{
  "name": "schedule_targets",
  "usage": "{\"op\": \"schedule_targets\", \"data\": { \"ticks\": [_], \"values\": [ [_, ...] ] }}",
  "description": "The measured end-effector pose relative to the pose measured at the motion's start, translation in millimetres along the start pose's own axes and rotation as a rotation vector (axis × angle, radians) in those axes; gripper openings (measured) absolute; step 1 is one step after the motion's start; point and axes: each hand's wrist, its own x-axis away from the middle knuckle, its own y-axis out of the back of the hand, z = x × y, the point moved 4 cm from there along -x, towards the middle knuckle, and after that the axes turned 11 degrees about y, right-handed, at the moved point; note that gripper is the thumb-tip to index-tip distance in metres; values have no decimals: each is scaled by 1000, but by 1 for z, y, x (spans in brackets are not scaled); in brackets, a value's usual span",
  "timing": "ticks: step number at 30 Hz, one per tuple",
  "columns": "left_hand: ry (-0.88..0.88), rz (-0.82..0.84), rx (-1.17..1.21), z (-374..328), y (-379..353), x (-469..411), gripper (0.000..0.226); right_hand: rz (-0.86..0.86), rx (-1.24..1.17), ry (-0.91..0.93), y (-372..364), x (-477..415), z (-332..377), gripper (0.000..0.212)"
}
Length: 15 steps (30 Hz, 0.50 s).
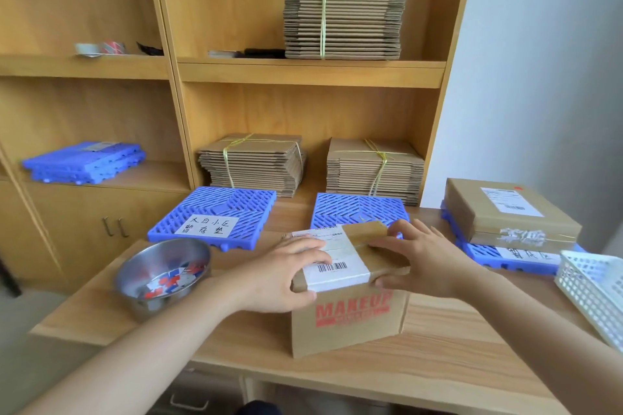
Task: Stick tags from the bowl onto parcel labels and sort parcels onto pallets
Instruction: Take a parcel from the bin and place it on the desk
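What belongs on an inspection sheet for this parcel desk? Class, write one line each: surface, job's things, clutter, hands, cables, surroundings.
Surface: wooden desk.
Job's things: MAKEUP parcel with white label; steel bowl of tags; left pallet, middle pallet; right pallet carries a flat parcel.
Clutter: white basket at right edge.
Hands: left hand and right hand grip the MAKEUP parcel's top.
Cables: nothing seen.
Surroundings: shelves with cardboard bundles, tape rolls, spare pallets.
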Motion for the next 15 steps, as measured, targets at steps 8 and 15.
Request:
{"op": "schedule_targets", "data": {
  "ticks": [8,15],
  "values": [
    [-170,-62,144,-4,-18,-17,56,111,-176,101,-3,4,5,85],
    [-309,-84,151,-17,-25,-42,53,168,-100,72,2,14,-2,84]
  ]
}}
